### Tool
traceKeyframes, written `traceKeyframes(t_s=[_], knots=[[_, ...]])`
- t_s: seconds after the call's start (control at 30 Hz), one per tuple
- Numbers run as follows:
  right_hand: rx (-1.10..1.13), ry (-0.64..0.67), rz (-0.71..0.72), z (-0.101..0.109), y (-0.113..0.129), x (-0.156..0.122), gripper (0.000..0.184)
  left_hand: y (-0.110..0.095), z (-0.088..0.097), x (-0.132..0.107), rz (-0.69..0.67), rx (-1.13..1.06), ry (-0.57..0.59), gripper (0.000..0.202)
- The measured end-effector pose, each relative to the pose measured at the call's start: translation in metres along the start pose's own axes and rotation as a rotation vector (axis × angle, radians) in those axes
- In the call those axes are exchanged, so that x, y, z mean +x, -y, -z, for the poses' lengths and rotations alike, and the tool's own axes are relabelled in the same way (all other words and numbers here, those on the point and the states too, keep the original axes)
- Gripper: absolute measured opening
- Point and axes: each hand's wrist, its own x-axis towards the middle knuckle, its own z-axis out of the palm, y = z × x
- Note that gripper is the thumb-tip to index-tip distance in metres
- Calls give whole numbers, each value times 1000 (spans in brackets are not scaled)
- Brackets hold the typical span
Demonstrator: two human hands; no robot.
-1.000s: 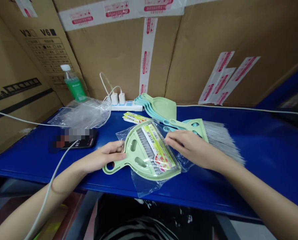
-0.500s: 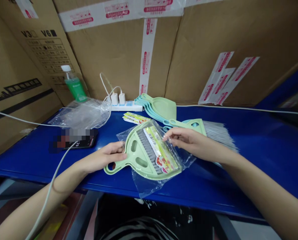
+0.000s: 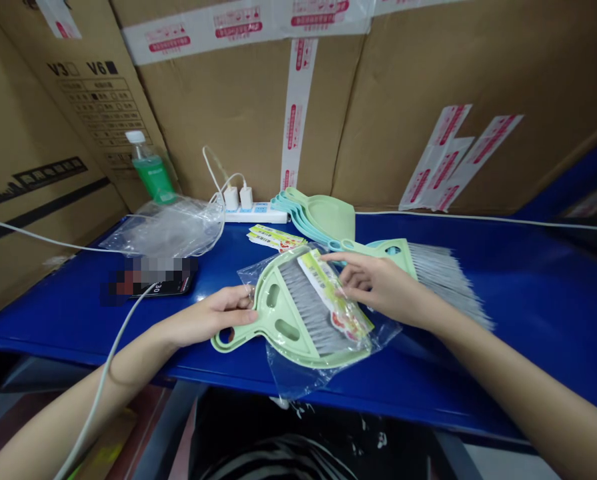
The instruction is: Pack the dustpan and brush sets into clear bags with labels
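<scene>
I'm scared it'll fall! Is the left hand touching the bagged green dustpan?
Touching. The head view shows the left hand holding the bagged green dustpan at its handle, thumb lying against it.

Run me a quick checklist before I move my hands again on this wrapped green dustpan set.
1. Left hand gripping the dustpan set near its handle: ok.
2. Right hand at the printed card: ok.
3. Right fingers pinching the card: cannot tell.
4. Clear plastic bag lying smooth: not ok, it is wrinkled.
5. Loose cards behind the set apart from both hands: ok.
6. White cable out of the left forearm's line: not ok, it crosses in front of it.
</scene>
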Motion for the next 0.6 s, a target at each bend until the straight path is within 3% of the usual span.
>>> traceKeyframes(t_s=[0.2, 0.4, 0.47, 0.6], knots=[[-256, -233, 141, 11, -1, -1, 39, -1, 0, 0, 16, 41, 11, 36], [-394, -464, 173, 17, 3, 5, 32, -5, -1, -2, 93, 143, 111, 41], [-409, -456, 171, 19, 8, 12, 31, -5, -2, -4, 62, 245, 95, 43], [-445, -297, 196, 22, 23, 40, 26, -7, -3, -8, -17, 538, -25, 42]])
